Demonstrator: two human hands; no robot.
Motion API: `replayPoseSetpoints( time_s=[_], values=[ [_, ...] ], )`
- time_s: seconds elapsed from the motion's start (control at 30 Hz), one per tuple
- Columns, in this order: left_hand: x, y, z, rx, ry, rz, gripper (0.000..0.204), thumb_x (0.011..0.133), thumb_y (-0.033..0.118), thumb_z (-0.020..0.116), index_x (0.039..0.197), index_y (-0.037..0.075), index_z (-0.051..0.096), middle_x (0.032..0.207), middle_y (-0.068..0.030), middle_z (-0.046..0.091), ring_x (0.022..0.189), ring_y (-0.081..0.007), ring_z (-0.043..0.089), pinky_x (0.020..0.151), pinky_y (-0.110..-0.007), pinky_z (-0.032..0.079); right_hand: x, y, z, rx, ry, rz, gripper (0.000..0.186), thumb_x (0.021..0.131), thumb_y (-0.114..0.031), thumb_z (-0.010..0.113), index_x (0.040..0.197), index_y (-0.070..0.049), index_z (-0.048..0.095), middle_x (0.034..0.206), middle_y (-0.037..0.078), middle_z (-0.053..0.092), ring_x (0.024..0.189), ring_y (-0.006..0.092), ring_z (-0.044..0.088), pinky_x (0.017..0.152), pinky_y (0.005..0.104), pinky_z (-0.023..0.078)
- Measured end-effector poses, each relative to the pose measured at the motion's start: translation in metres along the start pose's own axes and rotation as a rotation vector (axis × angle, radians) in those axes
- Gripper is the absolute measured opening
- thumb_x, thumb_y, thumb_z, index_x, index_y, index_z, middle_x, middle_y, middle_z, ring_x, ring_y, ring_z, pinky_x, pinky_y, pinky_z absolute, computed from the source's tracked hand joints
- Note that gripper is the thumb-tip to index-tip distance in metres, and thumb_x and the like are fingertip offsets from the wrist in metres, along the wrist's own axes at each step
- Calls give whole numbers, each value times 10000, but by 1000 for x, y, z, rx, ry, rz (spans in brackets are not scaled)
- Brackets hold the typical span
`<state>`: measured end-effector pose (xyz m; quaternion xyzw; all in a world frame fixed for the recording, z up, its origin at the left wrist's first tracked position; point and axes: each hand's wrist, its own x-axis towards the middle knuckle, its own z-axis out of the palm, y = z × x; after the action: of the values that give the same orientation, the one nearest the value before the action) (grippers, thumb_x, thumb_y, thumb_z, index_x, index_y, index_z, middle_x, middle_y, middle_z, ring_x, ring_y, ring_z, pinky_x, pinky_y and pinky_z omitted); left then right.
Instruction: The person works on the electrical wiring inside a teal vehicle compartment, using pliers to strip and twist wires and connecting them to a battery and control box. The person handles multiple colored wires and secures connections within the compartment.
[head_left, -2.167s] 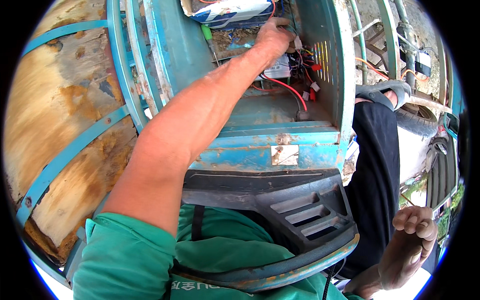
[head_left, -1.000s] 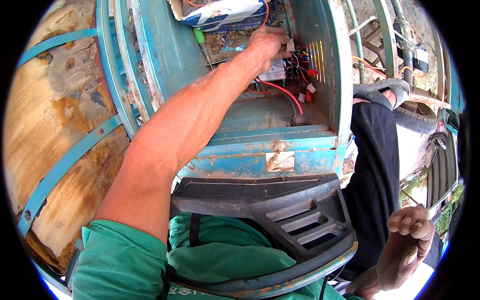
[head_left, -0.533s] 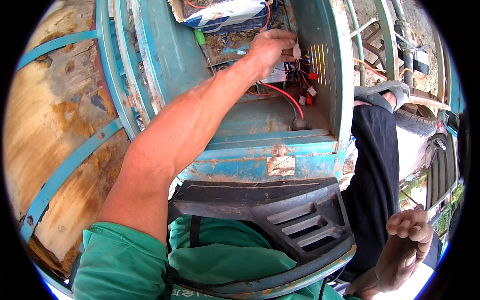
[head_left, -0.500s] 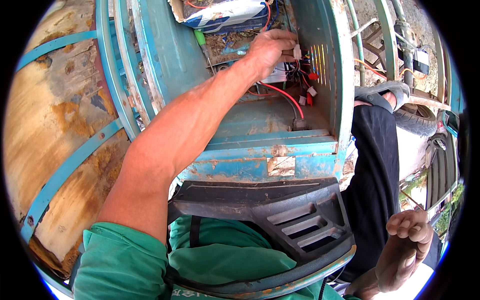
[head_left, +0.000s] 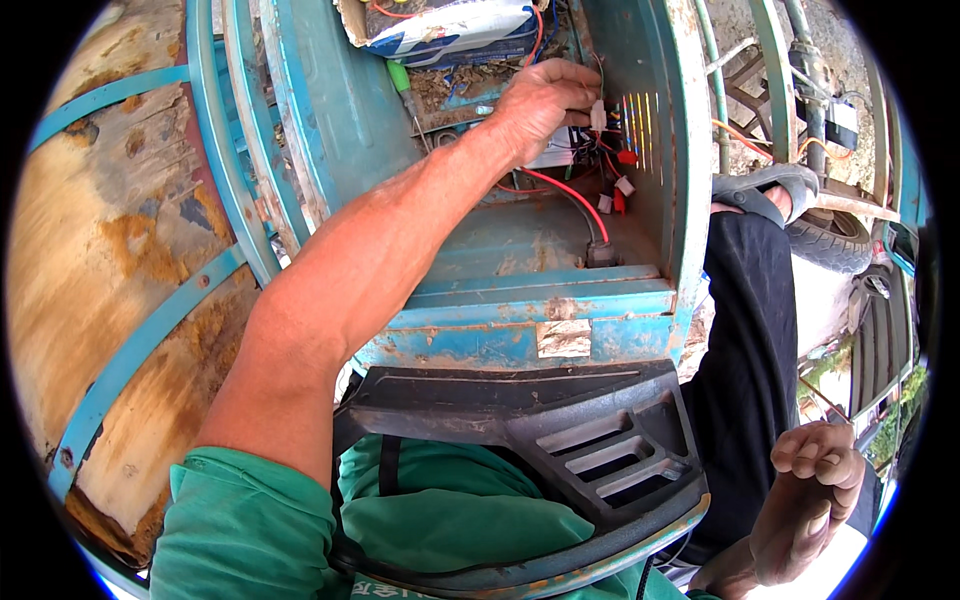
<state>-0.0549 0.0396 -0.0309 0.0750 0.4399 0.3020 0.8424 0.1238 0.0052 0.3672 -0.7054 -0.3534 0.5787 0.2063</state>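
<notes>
My left hand (head_left: 545, 100) reaches into a teal metal compartment (head_left: 540, 325), its fingers bent and pinching by the compartment's right wall. A small white plug connector (head_left: 598, 115) shows at the fingertips, with a thin wire above it; the exact grip is partly hidden. Below the hand lies a cluster of wires with red connectors (head_left: 627, 158) and another white connector (head_left: 625, 186). A thick red cable (head_left: 575, 190) curves down to a dark fitting at the compartment's near edge. My right hand (head_left: 812, 500) is at the lower right, palm up, fingers loosely bent, holding nothing.
A green-handled screwdriver (head_left: 400, 80) lies left of my left hand. Farther back sits a white and blue carton (head_left: 455, 35). A black plastic slatted part (head_left: 590, 440) is in front of my body. Teal rails and a weathered wooden board (head_left: 130, 300) stand at left.
The view has shifted slightly. My left hand stays by the white connector with almost the same grip, and my right hand has hardly moved.
</notes>
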Motion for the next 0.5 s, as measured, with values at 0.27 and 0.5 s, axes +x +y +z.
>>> replayPoseSetpoints(
  time_s=[0.27, 0.5],
  values=[
    [-1, 4, -1, 223, 21, 34, 338, 853, 25, 597, 1181, -47, 565, 985, -109, 641, 872, -180, 631, 774, -308, 530, 2, -2, 5, -19, 24, 0, 320, 936, -360, 608, 1035, -61, 549, 960, 83, 469, 911, 196, 496, 781, 307, 412],
    [-1, 4, 2, 259, 61, 89, 320, 821, 0, 601, 1139, -37, 586, 952, -100, 647, 834, -169, 632, 734, -300, 536, 3, -2, 6, -36, 12, -14, 327, 942, -365, 598, 1023, -54, 541, 952, 90, 464, 912, 203, 495, 786, 312, 416]
  ],
)
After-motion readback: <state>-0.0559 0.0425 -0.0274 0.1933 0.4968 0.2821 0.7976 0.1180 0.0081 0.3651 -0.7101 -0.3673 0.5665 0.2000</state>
